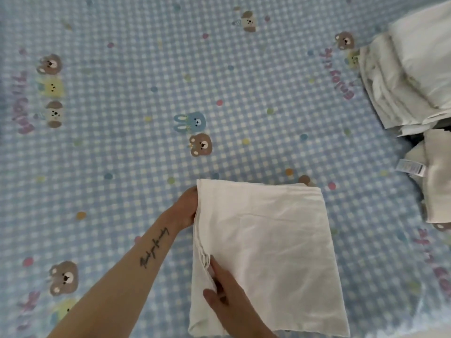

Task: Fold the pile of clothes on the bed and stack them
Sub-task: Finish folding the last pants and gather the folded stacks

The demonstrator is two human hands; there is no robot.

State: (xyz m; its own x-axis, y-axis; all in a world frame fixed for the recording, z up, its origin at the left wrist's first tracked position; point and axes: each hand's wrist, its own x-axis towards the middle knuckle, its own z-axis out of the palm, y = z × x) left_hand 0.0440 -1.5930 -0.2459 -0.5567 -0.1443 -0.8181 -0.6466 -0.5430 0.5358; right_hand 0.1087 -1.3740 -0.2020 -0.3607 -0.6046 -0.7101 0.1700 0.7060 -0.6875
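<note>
A white garment (268, 245), folded into a rough rectangle, lies on the blue checked bed sheet (146, 93) at the lower middle of the view. My left hand (186, 208) holds its left edge near the far corner, and the cloth hides the fingers. My right hand (223, 289) grips the same left edge nearer to me, with the thumb outside and the fingers tucked among the layers. A stack of folded white clothes (402, 76) sits at the upper right.
A beige garment (436, 186) with a care label lies at the right edge, just below the stack. The sheet is printed with cartoon bears, rabbits and coloured dots. Open sheet stretches to the left and far side of the white garment.
</note>
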